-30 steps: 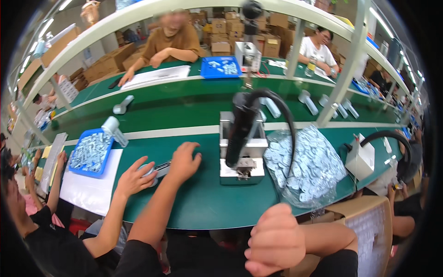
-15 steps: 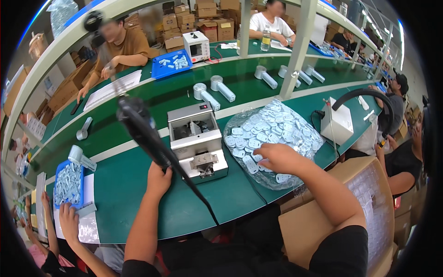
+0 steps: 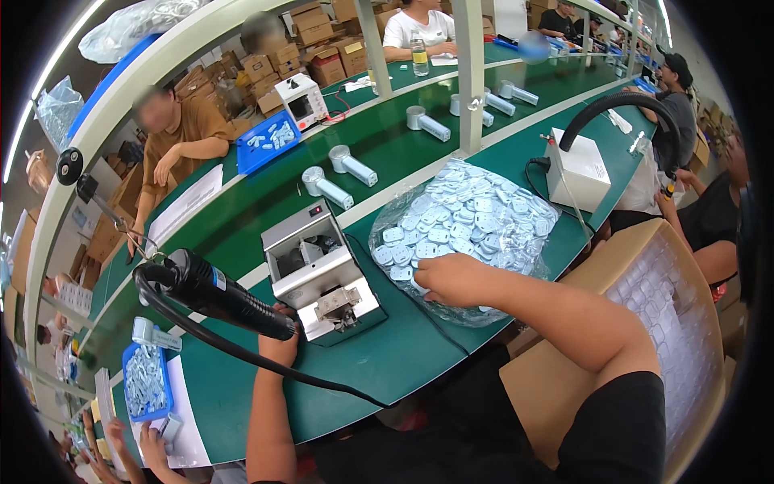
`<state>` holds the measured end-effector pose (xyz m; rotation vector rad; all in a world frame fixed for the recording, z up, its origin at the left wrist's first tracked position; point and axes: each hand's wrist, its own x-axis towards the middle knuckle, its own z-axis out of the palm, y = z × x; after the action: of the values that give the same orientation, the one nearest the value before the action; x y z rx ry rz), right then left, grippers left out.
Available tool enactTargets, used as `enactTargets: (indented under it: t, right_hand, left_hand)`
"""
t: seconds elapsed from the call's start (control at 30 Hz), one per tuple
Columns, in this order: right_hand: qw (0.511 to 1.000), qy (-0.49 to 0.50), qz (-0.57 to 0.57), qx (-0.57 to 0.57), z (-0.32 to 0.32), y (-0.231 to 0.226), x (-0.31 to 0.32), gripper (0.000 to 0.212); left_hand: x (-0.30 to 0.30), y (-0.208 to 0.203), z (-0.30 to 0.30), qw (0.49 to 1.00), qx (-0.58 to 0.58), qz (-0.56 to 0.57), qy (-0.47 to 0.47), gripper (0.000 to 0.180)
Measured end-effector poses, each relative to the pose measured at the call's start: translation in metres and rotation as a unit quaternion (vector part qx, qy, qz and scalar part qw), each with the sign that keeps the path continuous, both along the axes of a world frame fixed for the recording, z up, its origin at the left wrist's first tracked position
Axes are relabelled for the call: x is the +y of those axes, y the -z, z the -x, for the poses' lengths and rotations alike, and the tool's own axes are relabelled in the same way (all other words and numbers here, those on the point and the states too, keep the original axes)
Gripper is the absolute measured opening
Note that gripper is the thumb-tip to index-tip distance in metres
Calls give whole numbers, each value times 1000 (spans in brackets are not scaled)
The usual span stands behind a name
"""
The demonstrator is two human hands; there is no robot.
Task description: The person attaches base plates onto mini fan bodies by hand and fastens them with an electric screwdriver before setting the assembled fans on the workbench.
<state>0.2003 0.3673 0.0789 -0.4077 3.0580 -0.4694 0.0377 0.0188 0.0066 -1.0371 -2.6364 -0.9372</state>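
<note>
My right hand [image 3: 453, 281] is at the near left edge of a heap of light blue plastic plates [image 3: 492, 211] in a clear plastic bag [image 3: 383, 230]. Its fingers are pinched on a light blue plate, mostly hidden under them. My left hand [image 3: 278, 348] is beside a silver metal machine [image 3: 343, 278] with an open hopper on top. A hanging black electric screwdriver [image 3: 230, 300] covers most of the left hand's fingers, so their grip does not show.
Light blue handled parts [image 3: 352, 165] stand along the green belt. A white box with a black hose [image 3: 579, 173] is at right, above a carton [image 3: 580, 323] of clear trays. At left, a co-worker's hand [image 3: 153, 445] is near a blue tray [image 3: 168, 395] of small parts.
My view has turned, shifting the bench scene. The screwdriver hangs at a different slant, farther left at its top. My right hand stays at the heap's near edge, its fingers drawn closer together.
</note>
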Motion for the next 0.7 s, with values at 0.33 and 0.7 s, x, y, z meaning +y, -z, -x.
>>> enactTargets:
  t: [0.33, 0.7]
  right_hand:
    - [977, 72, 192, 51, 6, 3, 5, 35]
    - [980, 67, 174, 65, 12, 16, 7, 25]
  left_hand:
    - [2, -2, 1, 999, -7, -34, -4, 27]
    - [2, -3, -2, 999, -12, -37, 7, 25]
